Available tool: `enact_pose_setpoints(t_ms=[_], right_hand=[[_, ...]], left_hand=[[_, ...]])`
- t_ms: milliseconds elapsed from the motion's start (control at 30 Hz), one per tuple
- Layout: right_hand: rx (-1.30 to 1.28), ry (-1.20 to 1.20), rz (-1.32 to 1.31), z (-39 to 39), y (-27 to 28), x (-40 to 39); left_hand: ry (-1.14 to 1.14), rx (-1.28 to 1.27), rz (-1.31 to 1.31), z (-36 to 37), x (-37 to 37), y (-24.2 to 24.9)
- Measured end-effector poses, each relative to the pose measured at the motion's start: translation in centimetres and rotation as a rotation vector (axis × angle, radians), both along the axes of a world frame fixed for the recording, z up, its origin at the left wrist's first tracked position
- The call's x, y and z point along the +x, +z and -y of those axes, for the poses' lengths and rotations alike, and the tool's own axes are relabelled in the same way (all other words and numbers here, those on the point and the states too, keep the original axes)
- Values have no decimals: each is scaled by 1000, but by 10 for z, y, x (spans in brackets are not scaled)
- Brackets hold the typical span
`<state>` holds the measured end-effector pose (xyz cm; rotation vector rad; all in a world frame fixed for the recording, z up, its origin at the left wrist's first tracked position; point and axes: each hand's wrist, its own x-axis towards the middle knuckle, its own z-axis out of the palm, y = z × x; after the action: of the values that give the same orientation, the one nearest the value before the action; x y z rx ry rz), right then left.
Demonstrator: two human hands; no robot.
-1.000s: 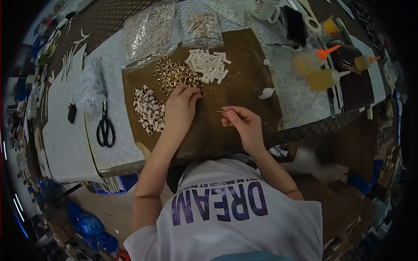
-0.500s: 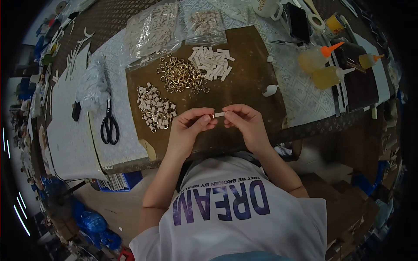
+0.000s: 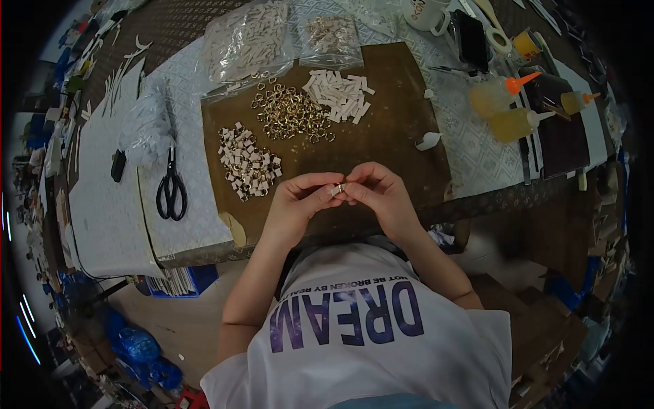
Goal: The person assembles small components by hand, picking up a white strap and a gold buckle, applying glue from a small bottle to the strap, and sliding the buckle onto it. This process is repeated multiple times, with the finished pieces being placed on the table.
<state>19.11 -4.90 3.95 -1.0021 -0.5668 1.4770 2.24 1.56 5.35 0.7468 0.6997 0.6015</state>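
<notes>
My left hand point(image 3: 304, 198) and my right hand point(image 3: 376, 192) meet over the front of the brown mat, fingertips almost touching. Both are closed in a pinch around a small white strip point(image 3: 334, 191) with a gold ring point(image 3: 342, 187) on it. The fingers hide much of the two pieces. Beyond my hands lie a pile of gold rings point(image 3: 287, 112) and a pile of loose white strips point(image 3: 338, 95). Left of them is a heap of rings with white strips folded through them point(image 3: 246, 161).
Black scissors point(image 3: 172, 194) lie left of the brown mat point(image 3: 395, 109). Clear bags of small parts point(image 3: 246, 42) stand behind it. To the right are yellowish squeeze bottles point(image 3: 511, 124), a phone point(image 3: 470, 42), a tape roll point(image 3: 499, 41) and a mug point(image 3: 424, 13).
My hands have come closer together. The white strip between them shows less of its length, and the gold ring now appears midway between my fingertips. The whole view has shifted slightly.
</notes>
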Motion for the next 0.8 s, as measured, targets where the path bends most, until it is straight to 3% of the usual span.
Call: enact_pose_setpoints(t_ms=[300,600,700,800], right_hand=[[139,69,600,2,21,2],[33,33,308,5,7,2],[74,-80,433,10,3,8],[221,-523,598,17,-11,26]], left_hand=[[44,220,-226,4,1,4],[46,199,-203,6,3,3],[64,141,-161,3,5,-6],[91,10,-103,-1,5,-8]])
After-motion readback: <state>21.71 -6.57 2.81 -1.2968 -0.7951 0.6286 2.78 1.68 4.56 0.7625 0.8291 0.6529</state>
